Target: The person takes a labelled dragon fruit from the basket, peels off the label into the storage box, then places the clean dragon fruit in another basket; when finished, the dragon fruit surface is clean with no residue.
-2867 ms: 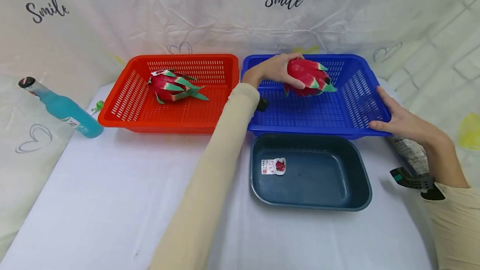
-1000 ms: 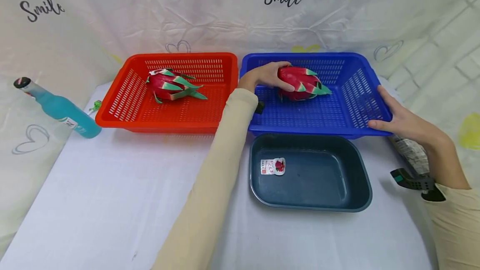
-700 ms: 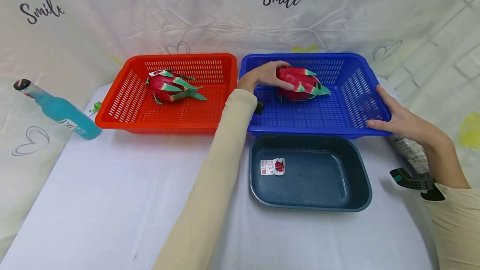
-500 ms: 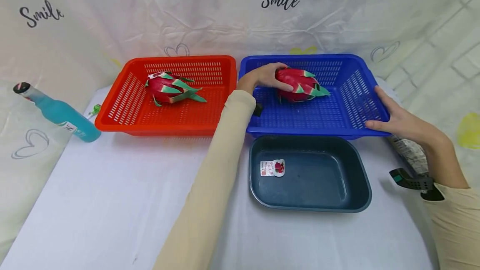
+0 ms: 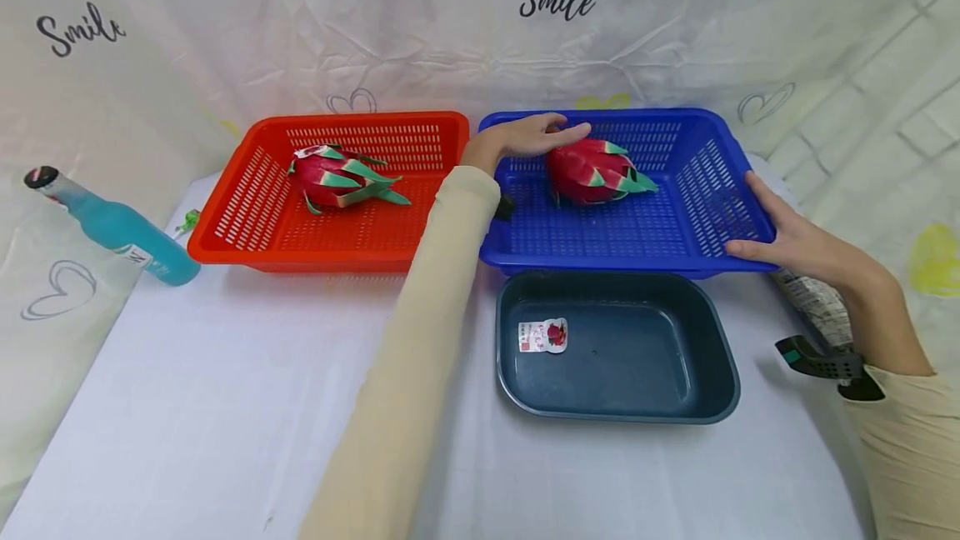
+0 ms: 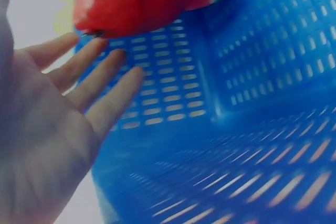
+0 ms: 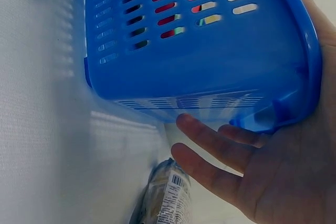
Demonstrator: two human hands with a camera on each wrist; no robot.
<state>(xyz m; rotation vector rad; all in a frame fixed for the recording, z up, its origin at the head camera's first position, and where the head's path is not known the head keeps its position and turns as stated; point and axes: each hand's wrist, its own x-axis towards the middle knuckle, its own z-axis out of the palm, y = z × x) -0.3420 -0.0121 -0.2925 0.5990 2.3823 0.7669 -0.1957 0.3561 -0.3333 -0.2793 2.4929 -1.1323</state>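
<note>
In the head view my left hand, its fingers extended, hovers over the left part of the blue basket. A red dragon fruit with green-tipped scales lies in that basket, just beside and below the fingers. The left wrist view shows the spread fingers near the blunt end of the fruit, nothing in the palm. At the basket's right front corner, my right hand holds the rim, thumb over it; in the right wrist view several fingers reach along the outside. Another dragon fruit lies in the red basket.
A dark blue-grey tub stands in front of the blue basket, with a dragon-fruit label inside. A turquoise bottle leans at the left, beside a small green item. A printed package lies by the right hand.
My left hand lowered the dragon fruit into the blue basket, then let go and straightened its fingers, lifting slightly to the left. My right hand stayed at the basket's corner.
</note>
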